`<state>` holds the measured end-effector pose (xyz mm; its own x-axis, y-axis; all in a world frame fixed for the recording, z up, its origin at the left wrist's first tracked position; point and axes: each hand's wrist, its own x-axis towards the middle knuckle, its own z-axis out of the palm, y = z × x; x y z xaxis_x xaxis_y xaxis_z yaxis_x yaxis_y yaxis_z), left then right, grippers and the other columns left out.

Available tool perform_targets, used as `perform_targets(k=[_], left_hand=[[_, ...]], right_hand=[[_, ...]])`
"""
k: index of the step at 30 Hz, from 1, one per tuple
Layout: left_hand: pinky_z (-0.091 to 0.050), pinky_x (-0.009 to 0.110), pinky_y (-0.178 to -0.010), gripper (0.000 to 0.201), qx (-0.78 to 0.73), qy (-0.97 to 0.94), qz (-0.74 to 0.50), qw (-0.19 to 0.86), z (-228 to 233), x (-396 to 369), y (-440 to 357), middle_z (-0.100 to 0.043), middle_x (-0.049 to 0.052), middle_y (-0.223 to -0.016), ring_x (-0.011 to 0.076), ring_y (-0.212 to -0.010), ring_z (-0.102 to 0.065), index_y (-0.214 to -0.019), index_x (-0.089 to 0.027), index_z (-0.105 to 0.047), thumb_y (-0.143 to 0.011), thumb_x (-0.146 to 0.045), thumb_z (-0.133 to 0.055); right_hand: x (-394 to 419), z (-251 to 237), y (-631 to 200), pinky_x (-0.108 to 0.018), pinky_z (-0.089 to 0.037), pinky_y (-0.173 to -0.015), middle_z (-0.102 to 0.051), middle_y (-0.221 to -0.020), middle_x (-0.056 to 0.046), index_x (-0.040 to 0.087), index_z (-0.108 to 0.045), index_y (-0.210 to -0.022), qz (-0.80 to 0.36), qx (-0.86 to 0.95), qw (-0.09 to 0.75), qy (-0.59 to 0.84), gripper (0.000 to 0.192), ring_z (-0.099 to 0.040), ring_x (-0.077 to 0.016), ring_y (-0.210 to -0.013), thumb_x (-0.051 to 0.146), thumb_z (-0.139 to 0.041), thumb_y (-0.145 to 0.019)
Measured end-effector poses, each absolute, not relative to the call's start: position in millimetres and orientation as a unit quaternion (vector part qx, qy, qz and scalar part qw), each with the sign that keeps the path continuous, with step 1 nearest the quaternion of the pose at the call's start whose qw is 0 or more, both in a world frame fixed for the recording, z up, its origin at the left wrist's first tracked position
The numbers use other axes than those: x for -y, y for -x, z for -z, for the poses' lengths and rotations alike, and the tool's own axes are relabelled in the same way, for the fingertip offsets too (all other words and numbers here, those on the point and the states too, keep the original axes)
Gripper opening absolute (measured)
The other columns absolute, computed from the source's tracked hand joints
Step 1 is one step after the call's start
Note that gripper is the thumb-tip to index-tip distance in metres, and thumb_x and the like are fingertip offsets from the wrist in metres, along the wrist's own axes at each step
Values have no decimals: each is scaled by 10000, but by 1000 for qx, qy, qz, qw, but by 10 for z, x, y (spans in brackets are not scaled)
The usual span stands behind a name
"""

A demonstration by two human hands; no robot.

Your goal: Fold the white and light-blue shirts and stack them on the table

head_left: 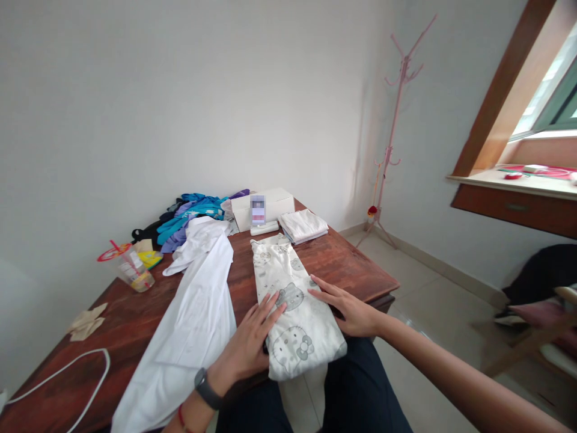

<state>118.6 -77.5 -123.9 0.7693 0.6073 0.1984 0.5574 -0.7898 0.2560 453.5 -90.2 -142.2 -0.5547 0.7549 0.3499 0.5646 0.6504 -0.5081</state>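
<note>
A white garment printed with grey cartoon cats (293, 313) lies folded into a long strip, its near end hanging over the table's front edge above my lap. On its left edge rests my left hand (255, 331), fingers stretched out over the cloth. My right hand (345, 304) lies at the opposite edge with its fingers spread, the fingertips on the fabric. Left of the strip, a long white garment (193, 319) stretches loosely from the back of the table to the front. Farther back sits a neatly folded white cloth stack (304, 225).
On the wooden table (351, 264) stand a white box (279, 201), a propped phone (258, 210) and a plastic cup with straw (137, 273). A clothes pile (193, 210) lies behind. A white cable (101, 373) curls at left; a pink coat rack (392, 132) stands in the corner.
</note>
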Motion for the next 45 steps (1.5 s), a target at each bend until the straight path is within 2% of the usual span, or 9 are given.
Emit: perform_targets(k=[4, 8, 14, 17, 22, 28, 33, 41, 45], left_hand=[[-296, 522, -1218, 890, -312, -930, -157, 117, 1272, 742, -1166, -223, 106, -1683, 298, -1535, -252, -1634, -294, -175, -891, -276, -665], [-288, 494, -1227, 829, -321, -918, -175, 156, 1239, 703, -1162, -283, 123, -1661, 298, -1521, -291, -1613, -268, -282, -911, -447, -686], [-275, 512, -1229, 860, -329, -900, -188, 218, 1205, 649, -1149, -309, 115, -1653, 324, -1520, -286, -1559, -273, -414, -861, -744, -587], [-275, 514, -1229, 929, -315, -909, -187, 200, 1245, 671, -1145, -286, 136, -1659, 329, -1523, -277, -1603, -261, -312, -849, -660, -681], [-312, 510, -1211, 980, -301, -925, -206, 106, 1292, 765, -1171, -204, 118, -1688, 302, -1519, -295, -1643, -312, -89, -866, -213, -678], [-352, 511, -1171, 828, -317, -932, -163, 73, 1223, 880, -1180, -272, 87, -1670, 314, -1494, -343, -1617, -345, -233, -901, -233, -632], [-343, 499, -1170, 815, -305, -934, -152, 110, 1171, 1113, -1135, -310, 59, -1655, 318, -1479, -371, -1622, -381, -197, -926, -250, -602], [-384, 433, -1136, 794, -315, -923, -205, 86, 1279, 1260, -1190, -378, 23, -1629, 293, -1406, -464, -1602, -382, -270, -897, -163, -564], [-416, 411, -1095, 811, -329, -920, -207, 52, 1335, 1144, -1206, -430, 11, -1599, 266, -1325, -529, -1591, -367, -313, -867, -31, -460]], right_hand=[[860, 1445, -4526, -510, -222, -1235, -106, -1703, -99, 288, -208, -1633, -146, 888, 203, 387, 997, -179, -347, -1552, 317, -734, -787], [786, 1468, -4476, -565, -131, -1239, -110, -1703, -78, 325, -188, -1632, -134, 892, 186, 389, 1019, -131, -370, -1557, 341, -741, -776], [771, 1469, -4410, -574, -135, -1235, -187, -1688, -98, 289, -213, -1631, -136, 876, 187, 422, 927, -120, -358, -1561, 418, -692, -847], [769, 1461, -4384, -575, -140, -1235, -238, -1676, -99, 295, -314, -1604, -148, 873, 203, 419, 847, -131, -358, -1559, 433, -690, -858], [773, 1416, -4372, -592, -152, -1229, -285, -1662, -102, 307, -453, -1540, -170, 879, 215, 389, 723, -145, -373, -1552, 505, -673, -880], [919, 1357, -4409, -613, -129, -1232, -226, -1684, -59, 378, -438, -1537, -136, 904, 158, 373, 646, -130, -367, -1553, 422, -642, -925], [1072, 1435, -4425, -618, -137, -1232, -137, -1700, -60, 385, -418, -1546, -88, 920, 151, 352, 726, -122, -383, -1552, 440, -707, -882], [995, 1743, -4296, -540, -412, -1160, -560, -1494, -81, 312, -555, -1459, -104, 891, 281, 342, 451, -394, -293, -1477, 412, -534, -1021], [1038, 1639, -4285, -578, -357, -1189, -499, -1545, -77, 297, -593, -1422, -90, 899, 261, 340, 452, -301, -321, -1519, 437, -587, -992]])
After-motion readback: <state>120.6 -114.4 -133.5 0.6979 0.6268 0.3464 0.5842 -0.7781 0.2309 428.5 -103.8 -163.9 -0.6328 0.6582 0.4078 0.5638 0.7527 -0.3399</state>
